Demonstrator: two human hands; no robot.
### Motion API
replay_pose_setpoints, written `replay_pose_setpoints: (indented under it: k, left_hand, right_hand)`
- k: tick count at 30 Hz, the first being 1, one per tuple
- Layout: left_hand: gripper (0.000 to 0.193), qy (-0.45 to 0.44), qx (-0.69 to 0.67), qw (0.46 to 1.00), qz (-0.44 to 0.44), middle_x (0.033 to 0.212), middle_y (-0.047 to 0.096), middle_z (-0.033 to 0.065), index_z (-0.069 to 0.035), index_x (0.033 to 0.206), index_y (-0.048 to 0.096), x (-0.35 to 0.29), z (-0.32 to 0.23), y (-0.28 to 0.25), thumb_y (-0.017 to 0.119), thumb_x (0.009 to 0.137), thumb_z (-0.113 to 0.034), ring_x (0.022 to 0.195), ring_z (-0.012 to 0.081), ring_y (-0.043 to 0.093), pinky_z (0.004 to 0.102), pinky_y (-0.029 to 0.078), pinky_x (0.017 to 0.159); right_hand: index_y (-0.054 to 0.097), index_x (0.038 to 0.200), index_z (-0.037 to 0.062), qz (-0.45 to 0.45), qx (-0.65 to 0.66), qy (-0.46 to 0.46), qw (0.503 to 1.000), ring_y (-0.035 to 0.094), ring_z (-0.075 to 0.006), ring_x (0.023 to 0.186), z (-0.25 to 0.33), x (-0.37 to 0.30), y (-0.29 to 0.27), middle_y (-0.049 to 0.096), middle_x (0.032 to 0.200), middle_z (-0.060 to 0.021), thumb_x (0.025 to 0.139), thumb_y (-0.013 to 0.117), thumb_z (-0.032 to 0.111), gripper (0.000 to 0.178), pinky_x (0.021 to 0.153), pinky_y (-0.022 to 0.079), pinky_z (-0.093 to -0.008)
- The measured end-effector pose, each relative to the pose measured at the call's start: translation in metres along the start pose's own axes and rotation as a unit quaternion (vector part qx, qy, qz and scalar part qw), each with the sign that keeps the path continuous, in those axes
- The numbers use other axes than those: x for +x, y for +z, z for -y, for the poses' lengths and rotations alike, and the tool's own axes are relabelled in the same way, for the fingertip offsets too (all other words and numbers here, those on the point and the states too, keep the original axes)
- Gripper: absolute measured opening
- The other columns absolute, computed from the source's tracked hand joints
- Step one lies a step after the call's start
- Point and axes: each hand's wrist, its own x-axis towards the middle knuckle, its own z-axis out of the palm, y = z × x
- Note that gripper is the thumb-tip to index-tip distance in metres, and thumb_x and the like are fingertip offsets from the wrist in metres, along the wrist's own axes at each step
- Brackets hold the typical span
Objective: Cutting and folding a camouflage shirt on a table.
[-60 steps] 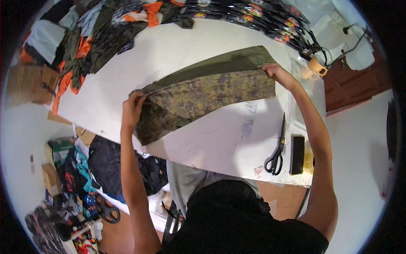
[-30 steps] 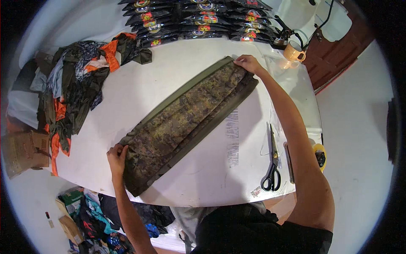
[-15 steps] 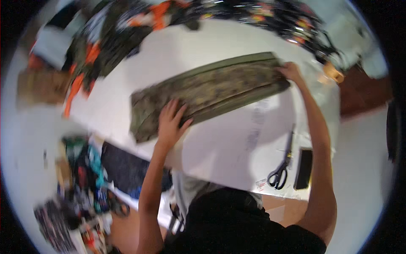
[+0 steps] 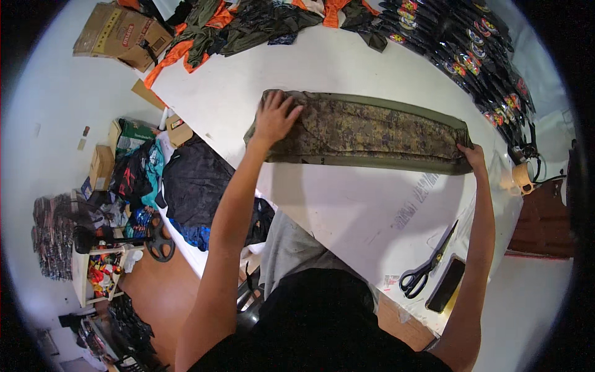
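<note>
A long folded piece of camouflage cloth (image 4: 378, 129) with green borders lies across the white table (image 4: 322, 192). My left hand (image 4: 275, 121) rests on top of its left end, fingers spread over the fabric near the far edge. At the other end, my right hand (image 4: 475, 159) pinches the right edge, thumb on top and the other fingers mostly hidden. Nearer to my right forearm lie black-handled scissors (image 4: 416, 280) and, beside them, a dark phone (image 4: 446, 285).
Green and orange garments (image 4: 260, 28) are heaped along the far edge. Rows of black packaged items (image 4: 462, 46) lie at the far right, above a tape roll (image 4: 522, 178). Dark clothing (image 4: 195, 177) covers a surface to the left, and a cardboard box (image 4: 124, 36) stands far left.
The view has turned, so the cloth now slants the other way. My left hand has shifted from the cloth's near side to its far left corner. My right hand stays at the right end.
</note>
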Motion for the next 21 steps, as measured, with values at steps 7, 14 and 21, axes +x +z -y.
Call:
replay_pose_setpoints:
  k: [7, 14, 21]
  left_hand:
    - [0.066, -0.177, -0.021, 0.979, 0.096, 0.144, 0.033, 0.016, -0.009, 0.137, 0.039, 0.002, -0.002, -0.006, 0.044, 0.09, -0.054, 0.131, 0.0377, 0.032, 0.0574, 0.027, 0.102]
    - [0.061, -0.11, -0.035, 0.99, 0.082, 0.147, 0.029, 0.0155, -0.015, 0.14, 0.038, -0.007, 0.024, 0.003, 0.041, 0.092, -0.052, 0.132, 0.0349, 0.031, 0.0563, 0.024, 0.104]
    - [0.048, -0.204, -0.353, 0.913, -0.011, 0.137, 0.039, 0.0255, -0.005, 0.13, 0.048, -0.006, 0.027, -0.028, 0.051, 0.093, -0.036, 0.12, 0.0399, 0.046, 0.0391, 0.038, 0.099]
  right_hand:
    - [0.067, 0.092, -0.004, -0.028, -0.05, 0.012, 0.998, 0.064, -0.0158, 0.07, -0.026, 0.003, -0.013, 0.068, 0.08, -0.0107, 0.073, 0.072, 0.022, 0.033, 0.067, 0.048, -0.0318]
    - [0.066, 0.094, -0.0051, -0.017, 0.015, 0.057, 0.998, 0.061, -0.0137, 0.073, -0.003, -0.003, -0.007, 0.067, 0.084, -0.0076, 0.077, 0.071, 0.023, 0.033, 0.068, 0.048, -0.0285]
    - [0.063, 0.096, -0.0058, -0.145, -0.11, 0.018, 0.983, 0.055, -0.0153, 0.077, 0.007, -0.005, -0.046, 0.063, 0.084, -0.0063, 0.08, 0.067, 0.03, 0.039, 0.073, 0.043, -0.029]
